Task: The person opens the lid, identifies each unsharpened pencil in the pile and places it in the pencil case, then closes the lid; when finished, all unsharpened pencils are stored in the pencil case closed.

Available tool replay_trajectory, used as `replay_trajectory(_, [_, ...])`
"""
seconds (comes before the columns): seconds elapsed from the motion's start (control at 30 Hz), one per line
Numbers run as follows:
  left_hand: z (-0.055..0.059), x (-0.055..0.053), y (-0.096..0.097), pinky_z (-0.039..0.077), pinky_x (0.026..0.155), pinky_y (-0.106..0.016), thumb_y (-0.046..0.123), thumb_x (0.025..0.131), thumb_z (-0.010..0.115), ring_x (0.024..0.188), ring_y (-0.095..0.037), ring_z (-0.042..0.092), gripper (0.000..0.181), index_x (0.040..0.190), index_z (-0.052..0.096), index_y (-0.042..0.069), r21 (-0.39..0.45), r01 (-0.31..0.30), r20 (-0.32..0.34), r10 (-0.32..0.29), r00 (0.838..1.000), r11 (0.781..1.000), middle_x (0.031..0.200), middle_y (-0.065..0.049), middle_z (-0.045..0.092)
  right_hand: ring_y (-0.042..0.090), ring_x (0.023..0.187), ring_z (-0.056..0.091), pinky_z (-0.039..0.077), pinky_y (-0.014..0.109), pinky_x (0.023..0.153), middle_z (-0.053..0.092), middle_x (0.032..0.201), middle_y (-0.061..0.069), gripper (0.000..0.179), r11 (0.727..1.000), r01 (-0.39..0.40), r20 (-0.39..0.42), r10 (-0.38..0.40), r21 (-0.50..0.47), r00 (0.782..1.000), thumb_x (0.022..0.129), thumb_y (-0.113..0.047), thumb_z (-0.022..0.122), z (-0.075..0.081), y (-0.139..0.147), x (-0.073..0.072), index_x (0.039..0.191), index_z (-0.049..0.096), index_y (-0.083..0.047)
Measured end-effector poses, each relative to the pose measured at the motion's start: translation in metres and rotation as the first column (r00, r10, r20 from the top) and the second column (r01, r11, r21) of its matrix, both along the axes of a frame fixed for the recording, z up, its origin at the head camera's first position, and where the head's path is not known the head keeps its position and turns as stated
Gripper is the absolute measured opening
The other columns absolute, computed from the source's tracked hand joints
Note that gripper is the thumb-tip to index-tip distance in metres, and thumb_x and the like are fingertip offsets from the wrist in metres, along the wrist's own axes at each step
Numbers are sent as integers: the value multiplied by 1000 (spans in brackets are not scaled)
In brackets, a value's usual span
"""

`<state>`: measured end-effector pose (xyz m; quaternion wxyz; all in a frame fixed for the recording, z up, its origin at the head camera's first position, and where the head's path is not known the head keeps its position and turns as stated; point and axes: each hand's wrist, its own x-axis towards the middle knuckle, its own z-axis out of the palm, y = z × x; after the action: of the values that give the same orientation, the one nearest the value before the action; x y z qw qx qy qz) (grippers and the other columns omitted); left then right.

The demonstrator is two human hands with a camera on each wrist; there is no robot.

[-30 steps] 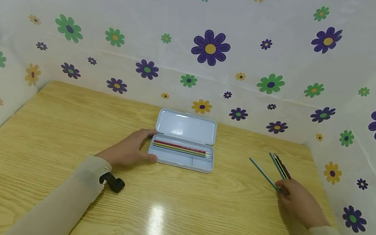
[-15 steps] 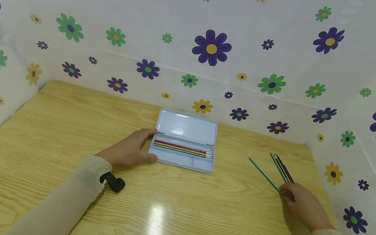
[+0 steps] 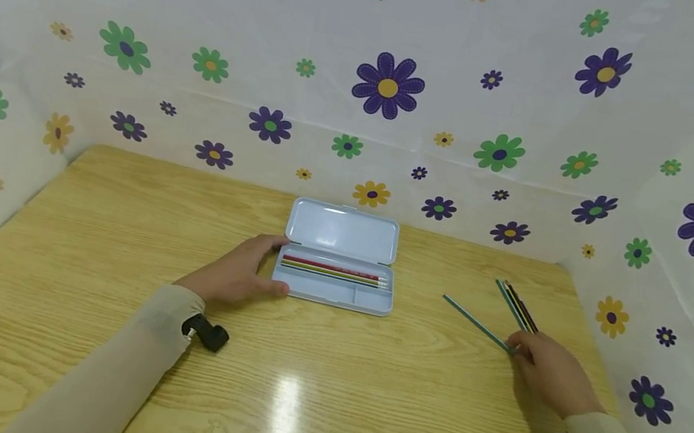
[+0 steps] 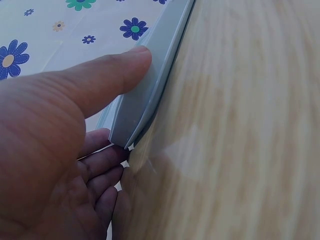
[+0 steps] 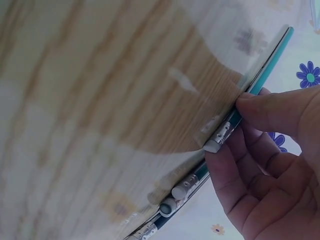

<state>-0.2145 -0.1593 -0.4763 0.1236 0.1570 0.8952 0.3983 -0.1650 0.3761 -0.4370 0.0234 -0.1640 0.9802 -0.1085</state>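
Note:
In the head view, my left hand (image 3: 235, 278) holds the left end of an open pale blue pencil case (image 3: 313, 289). Its thumb (image 4: 135, 65) lies along the case's front side, while the other fingers reach round the left end. Several pencils (image 3: 330, 271), red, yellow and dark ones among them, lie in the long back compartment. My right hand (image 3: 552, 373) pinches a teal pencil (image 3: 475, 322) close to its white eraser end (image 5: 215, 145). The pencil's far end points left toward the case. Just beyond the hand lie several other pencils (image 3: 520, 309), their eraser ends (image 5: 175, 197) showing below the fingers.
The case's hinged lid (image 3: 343, 230) leans back, near the flowered cloth (image 3: 325, 27) behind the table. The cloth also rises along both sides. The wooden table (image 3: 358, 389) has a bright glare patch in front.
The teal pencil's far end has swung left and slightly nearer in my right hand. That hand shifted a little right, then back. My left hand keeps its place on the case.

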Motion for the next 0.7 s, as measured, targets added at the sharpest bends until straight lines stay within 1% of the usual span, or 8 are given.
replay_trajectory(0.2, [0,0,0,21,126,-56,48,89,80,155,-36,23,97,163,27,13,-5,3,-5,-3,1000,1000,167,-14,28,37,94,70,58,57,81,73,99,12,14,1000,1,8,-1,-8,1000,95,2,68,2,-2,0,107,72,-4])
replay_trajectory(0.4, [0,-1,-1,20,126,-56,47,90,79,155,-36,23,97,163,27,12,-13,5,-7,-5,1000,1000,167,-14,28,36,93,70,58,55,80,73,100,13,16,1000,-30,4,30,-8,1000,95,3,68,1,-2,-1,109,71,-3])
replay_trajectory(0.6, [0,-1,-1,20,126,-57,46,90,80,155,-38,24,97,162,27,10,-10,22,-24,-22,999,1000,166,-17,29,36,98,70,58,55,82,73,104,12,14,999,-44,0,44,20,999,98,1,64,0,-6,-2,110,70,-4])
replay_trajectory(0.7, [-1,-2,-1,20,126,-55,47,90,79,155,-36,23,96,162,27,11,-13,15,-20,-15,1000,1000,166,-15,29,35,98,69,58,54,82,72,104,11,13,998,-51,-6,51,36,999,99,0,63,0,-7,-4,110,70,-4])
